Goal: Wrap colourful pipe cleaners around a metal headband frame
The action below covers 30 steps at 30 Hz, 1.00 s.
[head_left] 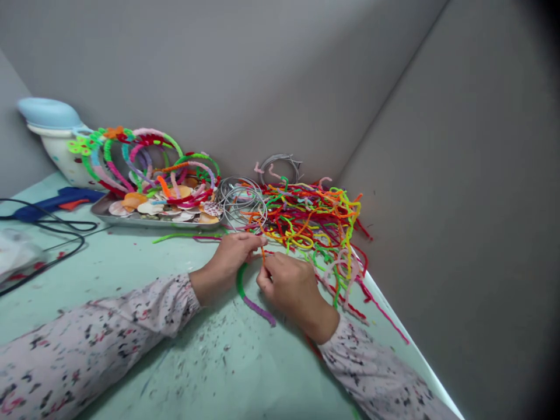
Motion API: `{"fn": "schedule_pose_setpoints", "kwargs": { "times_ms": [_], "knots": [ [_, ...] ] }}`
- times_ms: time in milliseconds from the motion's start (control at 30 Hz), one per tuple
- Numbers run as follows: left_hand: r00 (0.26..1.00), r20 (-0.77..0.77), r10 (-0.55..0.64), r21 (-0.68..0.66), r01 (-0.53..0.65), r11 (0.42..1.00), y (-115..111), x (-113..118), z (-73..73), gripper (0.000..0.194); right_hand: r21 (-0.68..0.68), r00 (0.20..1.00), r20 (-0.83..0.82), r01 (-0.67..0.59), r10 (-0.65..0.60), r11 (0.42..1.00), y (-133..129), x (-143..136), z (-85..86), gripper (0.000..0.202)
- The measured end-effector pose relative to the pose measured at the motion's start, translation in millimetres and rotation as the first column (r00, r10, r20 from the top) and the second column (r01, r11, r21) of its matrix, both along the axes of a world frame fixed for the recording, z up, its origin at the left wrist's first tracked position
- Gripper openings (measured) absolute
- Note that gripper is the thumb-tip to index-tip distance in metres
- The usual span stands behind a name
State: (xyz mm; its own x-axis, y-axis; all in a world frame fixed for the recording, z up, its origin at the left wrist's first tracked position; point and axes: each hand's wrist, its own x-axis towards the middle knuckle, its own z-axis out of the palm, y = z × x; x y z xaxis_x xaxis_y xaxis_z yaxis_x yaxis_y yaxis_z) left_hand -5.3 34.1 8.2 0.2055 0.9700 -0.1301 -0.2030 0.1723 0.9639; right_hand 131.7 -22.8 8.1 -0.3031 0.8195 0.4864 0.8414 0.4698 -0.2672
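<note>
Hands: left hand [231,256] and right hand [291,286] meet just in front of the pipe cleaner pile [315,224], grip pinched shut on both
Holding: left pinches the headband [249,291], right pinches an orange pipe cleaner [262,252] right against it
Headband: curved, lying on the table [175,361] between the hands, green part then purple part already wrapped
Progress: looks partway to me, the orange bit is only starting
Left of pile: bare wire hoops [240,201], then a tray [131,219] of finished headbands [144,163]
Far left of pile: glue gun [52,203], pale jug [55,137]
</note>
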Motion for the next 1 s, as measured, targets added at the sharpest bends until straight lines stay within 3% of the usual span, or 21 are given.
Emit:
{"fn": "schedule_pose_setpoints", "kwargs": {
  "times_ms": [100, 167, 267, 333, 367, 433, 567, 667, 767, 833, 900, 1000],
  "knots": [
    [0.987, 0.11, -0.121, -0.018, 0.124, 0.992, 4, 0, 1.3, 0.02, -0.162, 0.979, -0.204, -0.055, 0.021, 0.985, 2, 1, 1.9, 0.018],
    [0.956, 0.224, -0.191, -0.047, 0.206, 0.977, 7, -1, 1.4, 0.017, -0.352, 0.877, -0.481, -0.189, -0.005, 0.917, 9, 3, 0.4, 0.025],
    [0.917, 0.323, -0.234, -0.061, 0.267, 0.962, 10, -3, 0.6, 0.013, -0.479, 0.528, -0.827, -0.484, -0.192, 0.733, 21, 9, -5.2, 0.035],
    [0.906, 0.339, -0.254, -0.055, 0.289, 0.956, 10, -4, -0.5, 0.012, -0.432, 0.316, -0.902, -0.616, -0.295, 0.659, 27, 12, -9.5, 0.033],
    [0.905, 0.336, -0.26, -0.051, 0.293, 0.955, 9, -4, -1.1, 0.012, -0.406, 0.256, -0.913, -0.659, -0.319, 0.633, 28, 13, -11.4, 0.03],
    [0.909, 0.314, -0.274, -0.043, 0.302, 0.952, 8, -4, -2.3, 0.013, -0.371, 0.196, -0.92, -0.717, -0.34, 0.591, 29, 13, -13.9, 0.024],
    [0.912, 0.254, -0.321, -0.009, 0.334, 0.942, 7, -4, -3.4, 0.015, -0.347, 0.16, -0.92, -0.759, -0.359, 0.551, 27, 12, -15.2, 0.018],
    [0.932, 0.199, -0.303, 0.019, 0.305, 0.952, 6, -2, -4.0, 0.015, -0.373, 0.181, -0.911, -0.743, -0.37, 0.556, 26, 12, -13.9, 0.014],
    [0.959, 0.117, -0.258, 0.066, 0.252, 0.966, 3, -1, -4.2, 0.014, -0.449, 0.29, -0.891, -0.668, -0.348, 0.593, 26, 13, -10.1, 0.016],
    [0.98, 0.03, -0.195, 0.104, 0.191, 0.976, 1, 0, -3.0, 0.015, -0.51, 0.439, -0.851, -0.56, -0.288, 0.653, 25, 12, -6.3, 0.02],
    [0.992, -0.07, -0.109, 0.141, 0.118, 0.983, -3, 1, -0.8, 0.016, -0.52, 0.647, -0.74, -0.376, -0.185, 0.767, 22, 10, -2.3, 0.022],
    [0.985, -0.174, -0.004, 0.159, 0.032, 0.987, -9, 3, 2.4, 0.014, -0.296, 0.923, -0.377, -0.049, -0.07, 0.954, 14, 6, 2.4, 0.016]
  ]
}}
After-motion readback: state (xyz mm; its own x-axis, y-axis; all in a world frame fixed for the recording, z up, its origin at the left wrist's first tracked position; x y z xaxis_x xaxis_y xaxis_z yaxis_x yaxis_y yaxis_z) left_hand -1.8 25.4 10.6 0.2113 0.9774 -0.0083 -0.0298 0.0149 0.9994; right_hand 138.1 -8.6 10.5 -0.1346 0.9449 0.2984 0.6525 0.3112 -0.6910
